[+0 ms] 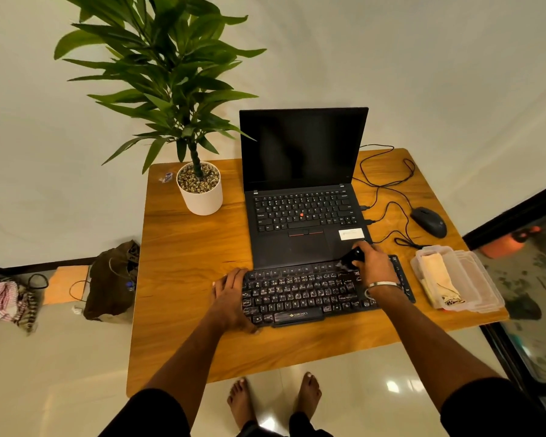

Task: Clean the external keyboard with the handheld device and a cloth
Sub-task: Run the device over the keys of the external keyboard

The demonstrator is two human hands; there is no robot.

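Observation:
A black external keyboard (309, 294) lies near the front of the wooden table (189, 279), just in front of an open laptop. My left hand (230, 298) rests flat on the keyboard's left end, fingers apart. My right hand (372, 263) grips a small black handheld device (350, 258) whose tip touches the keyboard's upper right rows. A pale folded cloth (438, 279) lies inside a clear plastic box (473, 279) to the right of the keyboard.
The black laptop (303, 197) stands open behind the keyboard with a dark screen. A potted plant (199, 190) is at back left; a wired mouse (429, 220) and looping cables at back right. A glass panel borders the table's right side. A brown bag (114, 282) sits on the floor to the left.

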